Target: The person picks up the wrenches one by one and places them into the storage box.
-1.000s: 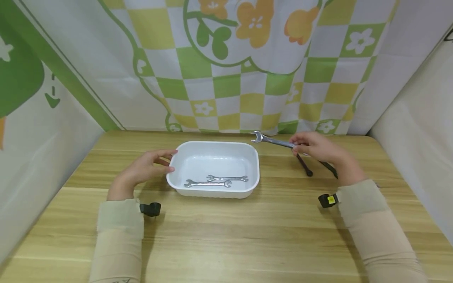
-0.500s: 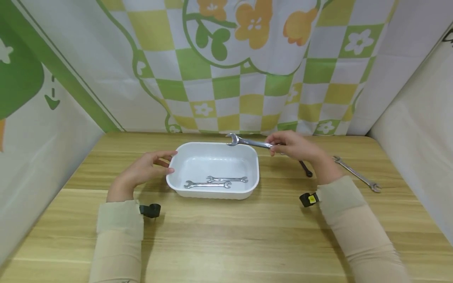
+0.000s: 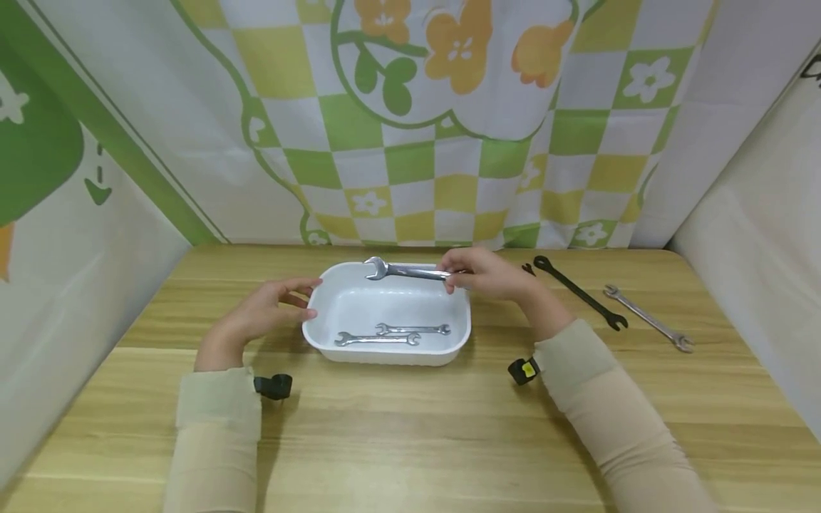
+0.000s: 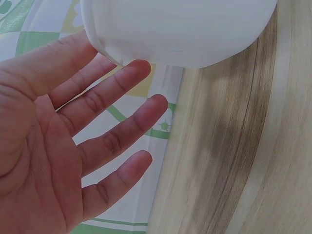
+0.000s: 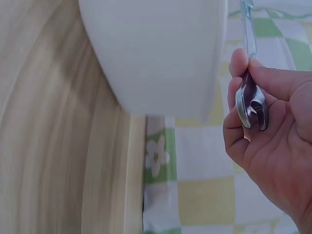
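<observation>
A white plastic basin (image 3: 391, 358) stands at the middle of the table, with two small double-ended silver wrenches (image 3: 377, 340) lying inside along its near side. My left hand (image 3: 259, 311) touches the basin's left end with thumb and fingers; in the left wrist view its fingers look straight and spread. My right hand (image 3: 484, 274) pinches a larger silver open-ended wrench (image 3: 410, 272) between thumb and fingers, above the basin's far right part. That wrench is roughly level, one jaw end pointing left. In the right wrist view its other open end (image 5: 253, 107) lies near the palm.
Right of the basin lie a black wrench (image 3: 580, 292) and another silver wrench (image 3: 648, 318). The tip of a further dark piece (image 3: 529, 269) shows beside the right hand, its rest hidden. A patterned cloth (image 3: 417, 157) hangs behind the table.
My right hand has carried the large wrench leftward from beside the basin to over it. The black and silver wrenches at the right have come into fuller view. The left hand stays in place.
</observation>
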Demonstrator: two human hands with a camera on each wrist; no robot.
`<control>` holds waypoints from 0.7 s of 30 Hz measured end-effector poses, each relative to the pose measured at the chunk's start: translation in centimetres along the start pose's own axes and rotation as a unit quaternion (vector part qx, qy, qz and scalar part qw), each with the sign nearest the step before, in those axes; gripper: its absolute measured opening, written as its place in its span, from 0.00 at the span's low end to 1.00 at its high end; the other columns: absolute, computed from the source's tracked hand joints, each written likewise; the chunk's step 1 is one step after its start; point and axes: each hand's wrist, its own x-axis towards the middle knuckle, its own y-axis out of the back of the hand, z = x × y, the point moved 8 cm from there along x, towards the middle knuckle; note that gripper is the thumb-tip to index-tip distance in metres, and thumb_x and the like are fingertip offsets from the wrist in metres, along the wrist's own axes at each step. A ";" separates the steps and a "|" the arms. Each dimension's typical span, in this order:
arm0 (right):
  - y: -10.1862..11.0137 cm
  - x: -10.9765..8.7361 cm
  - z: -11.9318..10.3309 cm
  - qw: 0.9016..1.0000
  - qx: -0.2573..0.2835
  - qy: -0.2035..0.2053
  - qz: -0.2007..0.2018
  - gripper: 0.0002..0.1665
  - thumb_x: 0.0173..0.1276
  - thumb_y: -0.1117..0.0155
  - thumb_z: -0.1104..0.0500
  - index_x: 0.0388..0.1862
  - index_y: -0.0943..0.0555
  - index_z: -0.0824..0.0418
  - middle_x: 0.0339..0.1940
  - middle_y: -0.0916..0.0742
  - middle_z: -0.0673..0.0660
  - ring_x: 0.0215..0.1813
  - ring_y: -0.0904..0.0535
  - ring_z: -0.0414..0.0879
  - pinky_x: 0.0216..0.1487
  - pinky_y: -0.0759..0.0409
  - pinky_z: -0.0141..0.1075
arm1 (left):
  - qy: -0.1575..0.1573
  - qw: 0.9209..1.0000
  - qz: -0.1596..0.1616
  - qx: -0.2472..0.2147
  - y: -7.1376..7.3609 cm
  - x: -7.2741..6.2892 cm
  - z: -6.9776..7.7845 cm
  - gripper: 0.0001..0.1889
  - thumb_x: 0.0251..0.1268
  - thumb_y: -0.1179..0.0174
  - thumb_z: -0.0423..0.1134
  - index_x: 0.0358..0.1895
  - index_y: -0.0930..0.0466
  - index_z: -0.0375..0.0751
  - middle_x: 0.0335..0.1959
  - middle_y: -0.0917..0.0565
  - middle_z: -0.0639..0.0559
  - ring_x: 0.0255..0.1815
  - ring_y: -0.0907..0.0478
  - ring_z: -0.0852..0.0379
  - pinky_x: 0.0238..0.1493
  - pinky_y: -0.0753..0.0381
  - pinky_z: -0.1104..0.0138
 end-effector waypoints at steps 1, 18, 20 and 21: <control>-0.3 0.3 -0.1 1.000 -0.001 0.000 -0.003 0.10 0.73 0.44 0.69 0.52 0.22 0.69 0.34 0.13 0.57 0.41 0.19 0.47 0.50 0.21 0.41 | 0.000 1.000 0.000 0.001 0.0 0.0 0.0 0.33 0.67 0.35 0.43 0.73 0.33 0.41 0.66 0.25 0.35 0.64 0.26 0.36 0.58 0.22 0.50; -4.4 4.1 -0.8 0.998 -0.038 -0.014 -0.052 0.14 0.73 0.46 0.70 0.55 0.22 0.70 0.35 0.12 0.59 0.45 0.18 0.46 0.56 0.22 0.41 | 0.000 1.000 0.000 0.001 0.0 0.0 0.1 0.33 0.67 0.35 0.42 0.74 0.34 0.42 0.66 0.26 0.35 0.64 0.26 0.36 0.58 0.22 0.51; -4.9 4.3 -0.7 0.997 -0.051 -0.015 -0.056 0.13 0.73 0.47 0.70 0.54 0.22 0.70 0.34 0.13 0.59 0.45 0.19 0.47 0.55 0.23 0.40 | -0.002 1.000 0.000 -0.001 0.0 0.1 0.1 0.33 0.67 0.35 0.42 0.73 0.34 0.41 0.66 0.26 0.35 0.64 0.26 0.36 0.57 0.21 0.52; -5.1 4.4 -0.7 0.997 -0.054 -0.015 -0.058 0.13 0.72 0.47 0.71 0.54 0.22 0.70 0.34 0.12 0.59 0.45 0.18 0.47 0.56 0.23 0.40 | -0.004 1.000 0.001 -0.002 0.0 0.1 0.2 0.33 0.67 0.35 0.42 0.73 0.34 0.41 0.66 0.26 0.35 0.64 0.25 0.36 0.57 0.21 0.52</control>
